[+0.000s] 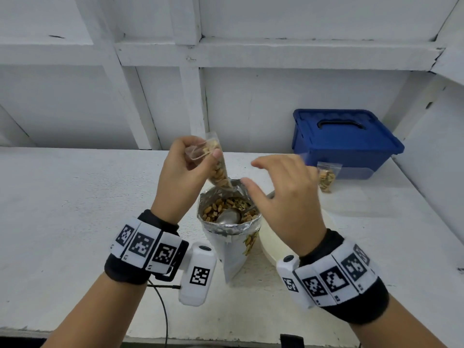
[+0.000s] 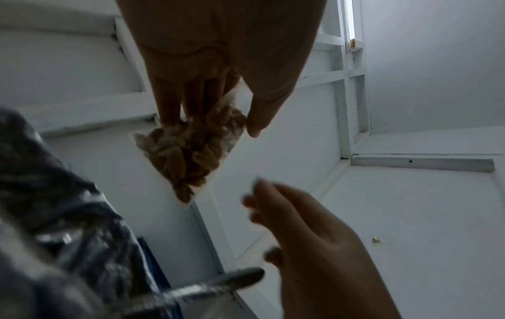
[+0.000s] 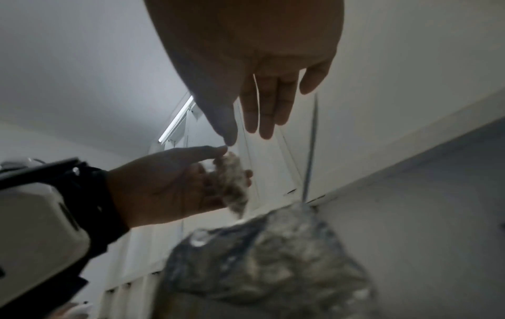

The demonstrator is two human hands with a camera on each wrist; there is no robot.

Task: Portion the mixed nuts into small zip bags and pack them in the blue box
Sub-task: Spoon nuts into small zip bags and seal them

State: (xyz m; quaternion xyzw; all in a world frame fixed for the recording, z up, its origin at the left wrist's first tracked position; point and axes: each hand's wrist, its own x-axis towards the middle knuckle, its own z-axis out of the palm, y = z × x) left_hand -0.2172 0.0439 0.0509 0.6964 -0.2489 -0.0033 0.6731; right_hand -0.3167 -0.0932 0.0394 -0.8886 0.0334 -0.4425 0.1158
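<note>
Nuts bag (image 1: 218,164) pinched in raised left hand (image 1: 184,169) above foil pouch (image 1: 229,222); right hand (image 1: 283,197) hovering beside, fingers spread, holding nothing.

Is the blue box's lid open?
No, the lid sits flat and closed on the blue box in the head view.

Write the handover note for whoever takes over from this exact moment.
Left hand pinches a small clear zip bag of nuts above the foil-lined nut pouch; whether it is zipped is unclear.
Right hand open, empty, beside it.
Metal spoon rests in the pouch.
Done: one filled zip bag leans against the lidded blue plastic box.
Left: seal, open the box, pack the bags.
</note>
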